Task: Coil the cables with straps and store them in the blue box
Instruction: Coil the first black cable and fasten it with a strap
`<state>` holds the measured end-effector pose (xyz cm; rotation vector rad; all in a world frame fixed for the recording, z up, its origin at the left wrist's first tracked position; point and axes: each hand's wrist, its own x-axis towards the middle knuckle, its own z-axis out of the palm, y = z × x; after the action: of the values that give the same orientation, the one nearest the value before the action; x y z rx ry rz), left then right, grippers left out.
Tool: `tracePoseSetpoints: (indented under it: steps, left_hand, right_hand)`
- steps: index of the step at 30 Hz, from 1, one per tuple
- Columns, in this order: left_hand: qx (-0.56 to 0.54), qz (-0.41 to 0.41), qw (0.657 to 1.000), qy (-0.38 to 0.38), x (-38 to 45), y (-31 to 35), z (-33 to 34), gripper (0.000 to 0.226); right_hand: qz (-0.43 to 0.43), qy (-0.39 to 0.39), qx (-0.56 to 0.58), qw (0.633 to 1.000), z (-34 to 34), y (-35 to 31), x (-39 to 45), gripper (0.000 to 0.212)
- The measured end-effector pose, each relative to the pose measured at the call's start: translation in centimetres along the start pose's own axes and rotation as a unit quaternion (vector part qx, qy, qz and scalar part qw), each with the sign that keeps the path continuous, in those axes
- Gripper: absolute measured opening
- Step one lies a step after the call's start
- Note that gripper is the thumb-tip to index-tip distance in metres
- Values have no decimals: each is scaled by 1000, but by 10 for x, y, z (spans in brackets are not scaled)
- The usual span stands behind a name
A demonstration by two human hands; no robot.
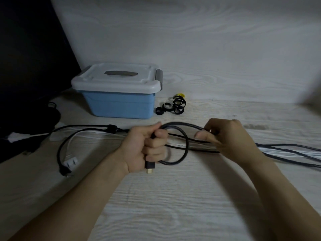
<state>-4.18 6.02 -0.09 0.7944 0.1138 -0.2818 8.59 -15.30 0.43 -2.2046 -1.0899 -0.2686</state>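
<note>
Above the wood-grain tabletop [173, 197], the left hand [144, 146] clenches a round loop of glossy black cable [185, 150] while the right hand [231, 138] pinches its strand.

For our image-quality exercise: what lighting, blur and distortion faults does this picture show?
Head view: dim, bluish light; dark far left, soft smear at the right edge; wide-angle bending of the table edge; hands, left and right, slightly soft; box fairly sharp, no glare.
</note>
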Motion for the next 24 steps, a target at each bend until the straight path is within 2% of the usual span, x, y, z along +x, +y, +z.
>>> tracePoseSetpoints:
  steps: [3, 5, 8, 11, 14, 18, 21, 24]
  left_hand:
    - [-35, 76, 995, 57, -3, 11, -3, 35]
    - [-68, 125, 987, 81, -4, 17, -7, 35]
    - [-101, 171, 976, 94, -5, 17, -8, 40]
    - [-155, 205, 960, 113, -1, 14, -9, 42]
    - [-210, 223, 942, 140, 1, 12, -11, 48]
    - [-212, 241, 934, 156, 2, 5, -3, 58]
    - [-175, 245, 942, 148, 8, -1, 8, 40]
    - [-79, 268, 947, 155, 11, -5, 12, 21]
  right_hand:
    - [29, 48, -19, 998, -11, 11, 1, 54]
    - [52, 78, -10, 996, -14, 16, 1, 39]
    - [20, 77, -6, 997, -2, 10, 1, 21]
    - [-30, 34, -15, 999, 17, -2, 0, 23]
    - [-49, -40, -31, 998, 27, -11, -4, 34]
    - [-71, -136, -27, 988, 30, -24, -11, 41]
    - [-118, -200, -44, 972, 37, -31, -14, 26]
    - [-152, -218, -46, 963, 45, -36, -16, 27]
